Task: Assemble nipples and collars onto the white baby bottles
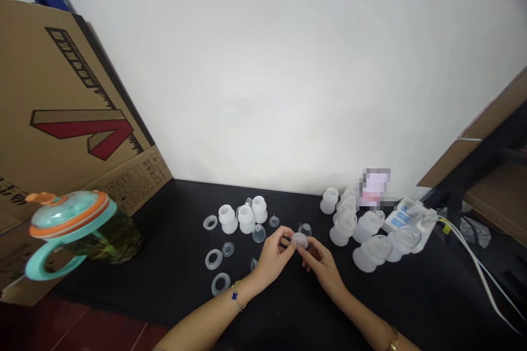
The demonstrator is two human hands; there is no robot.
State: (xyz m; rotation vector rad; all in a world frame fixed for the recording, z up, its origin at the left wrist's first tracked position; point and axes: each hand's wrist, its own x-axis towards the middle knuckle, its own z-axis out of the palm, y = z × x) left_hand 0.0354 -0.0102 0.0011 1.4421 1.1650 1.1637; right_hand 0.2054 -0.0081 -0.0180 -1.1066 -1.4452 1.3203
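Note:
Between my left hand (276,251) and my right hand (320,263) is a whitish bottle collar (299,239), pinched by the fingertips of both. A thin tip seems to stick up from it, perhaps a teat. Just behind lies a clear dome cap (305,229). To the left, three open white baby bottles (246,219) stand upright, with another clear dome cap (259,233) in front. Loose collar rings (213,259) lie farther left. Clear silicone teats (228,249) rest among them, one (274,220) beyond my left hand. My left forearm partly covers the nearest ring.
Several bottles (373,253), some with clear caps, stand on the right of the black table (173,285). Behind them are a white power strip (426,219) and white cables (473,263). A lidded jug (119,241) and a cardboard box (49,93) stand left. A white wall (267,77) closes the back.

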